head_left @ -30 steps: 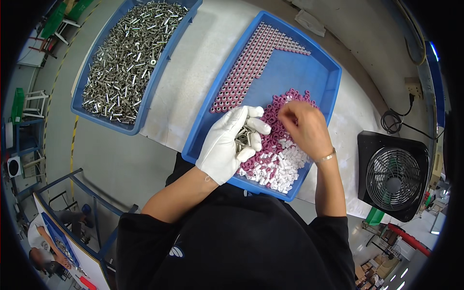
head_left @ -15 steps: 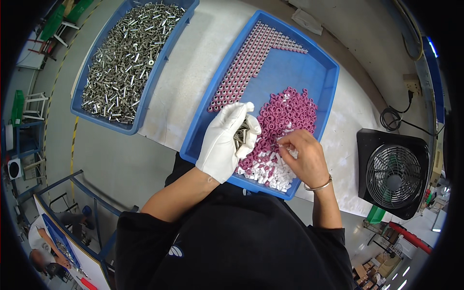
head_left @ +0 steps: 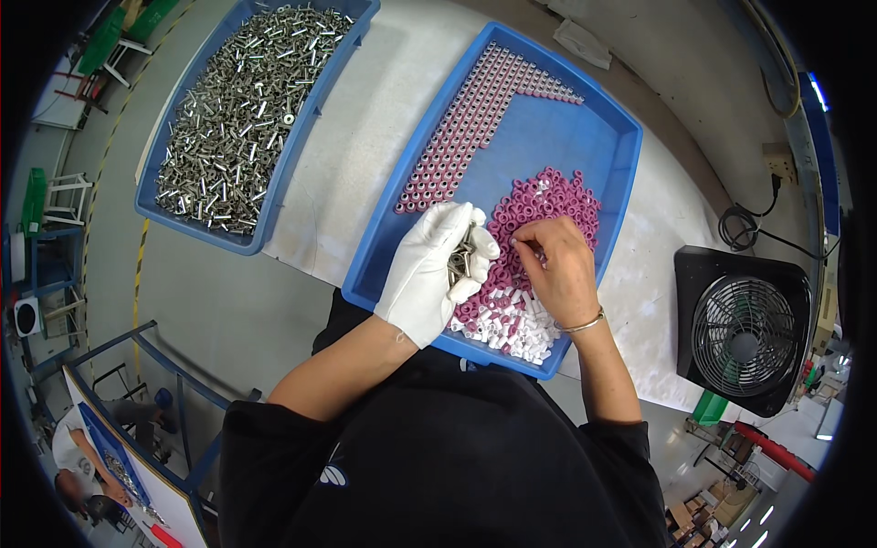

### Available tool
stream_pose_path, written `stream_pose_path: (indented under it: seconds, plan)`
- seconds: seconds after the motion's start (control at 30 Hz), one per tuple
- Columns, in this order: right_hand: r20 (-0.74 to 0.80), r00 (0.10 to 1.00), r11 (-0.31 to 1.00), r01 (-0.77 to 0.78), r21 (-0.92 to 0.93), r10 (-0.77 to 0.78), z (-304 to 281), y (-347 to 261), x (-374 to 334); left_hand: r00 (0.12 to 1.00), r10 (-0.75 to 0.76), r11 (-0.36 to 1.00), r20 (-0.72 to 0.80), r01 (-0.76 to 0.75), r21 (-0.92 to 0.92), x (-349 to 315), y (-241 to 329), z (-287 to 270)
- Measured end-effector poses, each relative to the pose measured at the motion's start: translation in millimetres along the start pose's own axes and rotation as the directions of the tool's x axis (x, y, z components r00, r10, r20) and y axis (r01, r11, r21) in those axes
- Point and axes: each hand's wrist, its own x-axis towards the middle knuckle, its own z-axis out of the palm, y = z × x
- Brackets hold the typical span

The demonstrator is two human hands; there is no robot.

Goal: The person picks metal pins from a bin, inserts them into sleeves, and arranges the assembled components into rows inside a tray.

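1. Left hand [head_left: 427,274], in a white glove, lies over the near part of the right-hand blue tray [head_left: 585,137]. Its fingers are curled together around a small bunch of metal pins [head_left: 461,260], which shows between thumb and fingertips.

2. Right hand [head_left: 557,274], bare, with a thin bangle [head_left: 585,322] at the wrist, rests palm down just beside the gloved hand. Its fingertips are drawn together at the edge of the loose pink rings [head_left: 548,205]; whether they pinch one cannot be told.

3. The loose pink rings form a heap in the middle and near-right part of the tray, touching the right hand's fingers. A smaller heap of white sleeves [head_left: 512,329] lies at the tray's near edge, below both hands.

4. Rows of pink rings [head_left: 466,128] stand lined up along the tray's left wall and across its far corner, well apart from the hands.

5. A second blue tray [head_left: 206,233], to the left, is full of loose metal pins and sleeves [head_left: 237,100], untouched by either hand.

6. Both trays sit on a pale table [head_left: 365,119]. A black fan [head_left: 742,329] stands at the right, near the right forearm. A white rag [head_left: 580,41] lies beyond the tray's far edge.
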Motion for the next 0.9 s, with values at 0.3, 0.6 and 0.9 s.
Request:
stream_pose_path:
  seconds: [0.3, 0.6, 0.9]
  plan:
    - [-0.186, 0.978, 0.971, 0.132, 0.201, -0.095, -13.1, -45.4, 12.1, 0.991, -0.018, 1.0, -0.129, 0.02, 0.008, 3.1, -5.8, 1.8]
    - [-0.201, 0.955, 0.951, 0.253, 0.178, -0.216, -3.8, -56.7, 16.9, 0.989, 0.011, 0.999, -0.15, -0.005, 0.041, 4.0, -9.5, 1.2]
    - [-0.118, 0.993, 0.992, 0.007, 0.127, 0.008, 11.1, -22.7, 50.4, 0.987, -0.1, 0.987, -0.125, 0.083, -0.135, 5.3, -2.3, 1.4]
